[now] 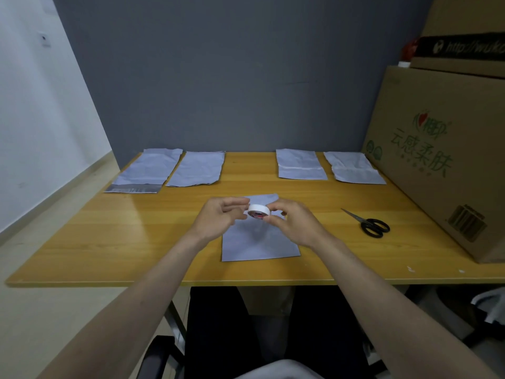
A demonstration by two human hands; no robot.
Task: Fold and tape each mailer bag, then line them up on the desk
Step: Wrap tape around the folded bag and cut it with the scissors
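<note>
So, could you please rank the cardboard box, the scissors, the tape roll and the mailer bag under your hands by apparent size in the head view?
1. Cardboard box, though it sits near the camera.
2. Mailer bag.
3. Scissors.
4. Tape roll, smallest; the right hand holds it.

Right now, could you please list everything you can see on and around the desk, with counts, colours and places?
Pale grey plastic mailer bags at back: four, in a row along the desk's far edge; the leftmost shows a silvery strip at its near end.
Pale grey mailer bag in front: one, flat at desk centre under the hands.
White tape roll: one, held above the centre bag.
Black-handled scissors: one, right of the centre bag.
Wooden desk: one, yellow-brown.
Brown cardboard boxes: stacked at right.
Left hand: fingers at the roll.
Right hand: pinches the roll.
</note>
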